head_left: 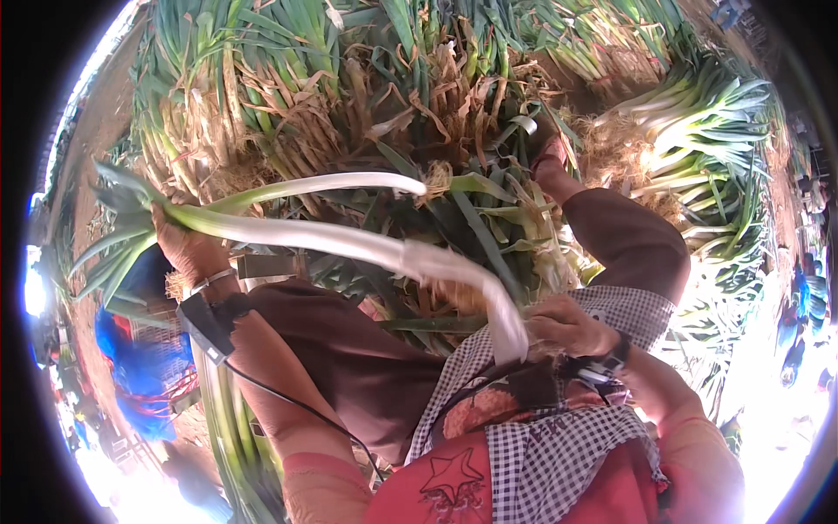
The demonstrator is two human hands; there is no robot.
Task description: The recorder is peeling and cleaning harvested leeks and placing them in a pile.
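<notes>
— What is grasped by the left hand [182, 237]?
— Two leeks [314, 237], held near their green tops, above strewn leaves [489, 244].
— And by the right hand [569, 325]?
— Blurred; its grip cannot be told.

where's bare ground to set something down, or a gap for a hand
Brown ground shows at far left, beside the piled leeks, and apparently in a small patch among them, above the foot. A hand might pass between the held upper stalk and lower stalk. Loose leaves crowd beneath them, checked cloth beside the right hand. Glare hides the lower right.
</notes>
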